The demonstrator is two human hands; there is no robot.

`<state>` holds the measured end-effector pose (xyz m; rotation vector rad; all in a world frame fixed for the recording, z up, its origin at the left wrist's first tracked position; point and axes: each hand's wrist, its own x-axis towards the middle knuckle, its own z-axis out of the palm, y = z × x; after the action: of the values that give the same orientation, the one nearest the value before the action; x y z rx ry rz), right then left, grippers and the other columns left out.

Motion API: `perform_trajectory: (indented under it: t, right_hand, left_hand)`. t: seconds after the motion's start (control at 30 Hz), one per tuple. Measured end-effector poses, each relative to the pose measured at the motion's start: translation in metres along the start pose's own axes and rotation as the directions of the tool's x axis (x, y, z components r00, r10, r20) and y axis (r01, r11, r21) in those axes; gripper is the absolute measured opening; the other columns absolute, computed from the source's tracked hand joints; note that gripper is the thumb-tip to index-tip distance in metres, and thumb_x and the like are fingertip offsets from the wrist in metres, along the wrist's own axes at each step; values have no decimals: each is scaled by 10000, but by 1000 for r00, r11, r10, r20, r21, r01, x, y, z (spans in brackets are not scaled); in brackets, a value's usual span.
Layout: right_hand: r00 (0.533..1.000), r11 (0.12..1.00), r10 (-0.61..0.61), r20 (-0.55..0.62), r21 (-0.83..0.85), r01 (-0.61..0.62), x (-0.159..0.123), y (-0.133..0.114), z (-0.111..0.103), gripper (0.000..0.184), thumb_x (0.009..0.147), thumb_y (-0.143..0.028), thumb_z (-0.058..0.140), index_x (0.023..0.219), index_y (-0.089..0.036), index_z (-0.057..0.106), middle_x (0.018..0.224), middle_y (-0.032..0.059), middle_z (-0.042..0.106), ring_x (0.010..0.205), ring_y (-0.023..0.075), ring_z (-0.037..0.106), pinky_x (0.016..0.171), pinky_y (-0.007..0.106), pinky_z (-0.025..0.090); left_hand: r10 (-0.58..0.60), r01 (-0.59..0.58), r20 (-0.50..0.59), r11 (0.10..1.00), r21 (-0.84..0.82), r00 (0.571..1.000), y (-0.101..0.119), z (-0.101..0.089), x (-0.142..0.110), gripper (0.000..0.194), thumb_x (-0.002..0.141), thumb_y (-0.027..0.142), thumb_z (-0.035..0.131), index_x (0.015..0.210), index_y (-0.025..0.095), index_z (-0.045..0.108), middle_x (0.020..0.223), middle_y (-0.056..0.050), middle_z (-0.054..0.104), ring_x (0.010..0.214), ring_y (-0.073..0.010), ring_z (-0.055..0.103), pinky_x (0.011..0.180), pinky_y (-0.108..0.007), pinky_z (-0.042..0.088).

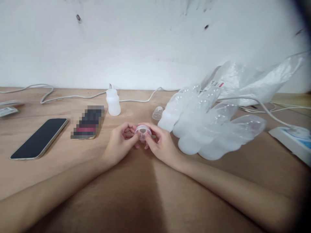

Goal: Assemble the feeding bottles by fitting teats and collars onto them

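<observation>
Between both hands is a small round clear plastic cap (143,132), seemingly a baby bottle's collar piece; the fingers cover parts of it. My left hand (122,140) grips its left side with the thumb and bent fingers. On the opposite side, my right hand (161,144) pinches it, its thumb on the near face. A frosted white bottle (113,103) without a cover stands upright behind my left hand. Beyond my right hand lies a clear domed cover (157,112). Several frosted bottles with clear covers (206,129) lie in a heap to the right.
Two phones lie at the left, one with a dark screen (40,139) and one partly blurred out (88,123). A white cable (80,96) runs along the wall. Behind the bottles rests a clear plastic bag (252,81); a white power strip (291,139) is at the far right.
</observation>
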<state>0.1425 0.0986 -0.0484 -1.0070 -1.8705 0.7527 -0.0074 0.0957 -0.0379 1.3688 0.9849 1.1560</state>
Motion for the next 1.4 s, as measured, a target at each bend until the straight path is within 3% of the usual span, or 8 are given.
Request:
perform_trajectory:
  t: [0.17, 0.43, 0.57, 0.8, 0.97, 1.1, 1.23, 1.4]
  right_hand:
    - [1000, 999, 9, -20, -31, -9, 1, -1, 0, 269, 863, -201, 417, 1089, -245, 556, 930, 22, 649, 655, 121, 597, 572, 256, 514]
    - [999, 1000, -9, -43, 12, 10, 1, -6, 1, 285, 864, -305, 448, 1116, -213, 542, 997, 57, 640, 762, 156, 625, 498, 229, 505]
    - [999, 999, -7, -42, 37, 8, 1, -6, 1, 278, 870, -332, 440, 1099, -225, 554, 977, 49, 639, 715, 145, 631, 479, 224, 503]
    - [999, 1000, 2, -44, -10, -3, 0, -6, 1, 268, 888, -288, 401, 1082, -229, 576, 889, 40, 643, 762, 155, 628, 552, 244, 508]
    - [999, 1000, 18, -26, 8, -18, 2, -6, 1, 244, 884, -270, 405, 1015, -210, 602, 839, 32, 637, 719, 140, 617, 527, 228, 487]
    - [999, 1000, 23, -47, 2, -23, 3, -6, 0, 257, 888, -292, 393, 1021, -218, 600, 788, 20, 633, 634, 125, 604, 518, 230, 481]
    - [1000, 999, 4, 3, -49, -4, 2, -11, -2, 266, 856, -241, 432, 1069, -187, 582, 649, 14, 615, 648, 155, 618, 539, 246, 484]
    - [1000, 996, 31, 5, -84, -30, 1, -13, -3, 306, 837, -194, 430, 1107, -151, 567, 716, 43, 653, 659, 163, 625, 529, 251, 481]
  left_hand:
    - [25, -26, 28, 1000, 10, 999, 0, 6, 1, 168, 757, 259, 603, 766, 147, 478, 645, 19, 594, 530, -92, 598, 480, -193, 520]
    - [31, -31, -30, 1000, 2, 999, 2, 5, 0, 189, 768, 321, 582, 795, 166, 477, 749, 10, 574, 670, -129, 626, 460, -189, 540]
    - [66, -65, -5, 997, 47, 998, 2, 5, -2, 200, 792, 353, 550, 816, 167, 480, 730, 11, 568, 595, -115, 615, 413, -174, 514]
    - [103, -104, 17, 985, 139, 995, -2, 4, -2, 185, 808, 341, 538, 772, 183, 450, 659, 20, 556, 556, -98, 572, 371, -132, 418]
    - [60, -64, 27, 981, 184, 998, -2, 3, -1, 174, 819, 339, 511, 760, 192, 440, 585, 28, 559, 497, -100, 541, 353, -148, 398]
    - [60, -59, -3, 983, 176, 998, -2, 4, -1, 146, 790, 308, 539, 780, 188, 458, 672, 20, 553, 568, -116, 563, 364, -161, 434]
    - [82, -80, -5, 984, 157, 997, -1, 5, -3, 103, 784, 247, 533, 800, 174, 463, 715, 19, 545, 575, -98, 554, 409, -168, 470]
    - [92, -89, -7, 984, 155, 996, -3, 4, -3, 97, 782, 231, 536, 819, 169, 472, 736, 9, 558, 576, -96, 556, 416, -173, 474]
